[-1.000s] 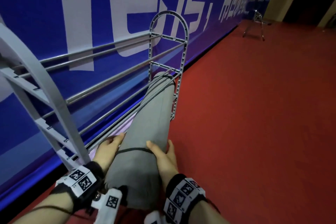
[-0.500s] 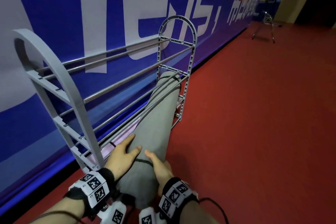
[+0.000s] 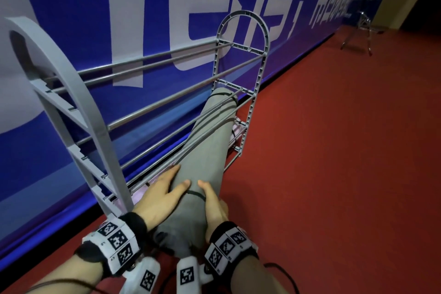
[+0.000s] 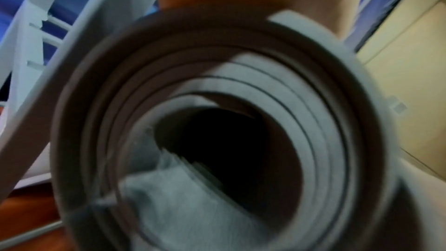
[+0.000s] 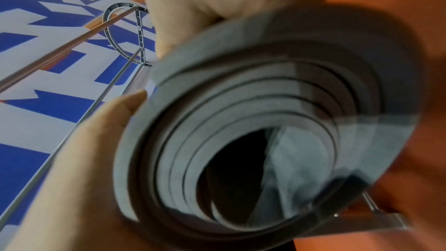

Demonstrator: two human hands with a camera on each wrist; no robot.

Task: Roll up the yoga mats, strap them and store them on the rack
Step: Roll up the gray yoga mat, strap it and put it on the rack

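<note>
A grey rolled yoga mat [image 3: 205, 150] lies slanted, its far end between the rails of the grey rack [image 3: 241, 55] near the far end frame. A thin black strap [image 3: 195, 194] circles the mat's near end. My left hand [image 3: 167, 188] grips the mat from the left, thumb on top. From the right my right hand [image 3: 211, 200] holds it, thumb on top, its other fingers hidden underneath. The rolled end's spiral fills the left wrist view [image 4: 217, 140] and the right wrist view [image 5: 253, 140]. A pink mat [image 3: 235, 130] shows on the lowest shelf.
The rack stands against a blue and white banner wall [image 3: 71, 7], with its near arched end frame [image 3: 78, 112] just left of my left wrist. Red floor [image 3: 334, 150] spreads to the right. A metal stand [image 3: 358, 36] is far back by a dark doorway.
My left hand has come from the mat's left side up onto its top, thumb near the right thumb. The view has swung so that more of the rack shows.
</note>
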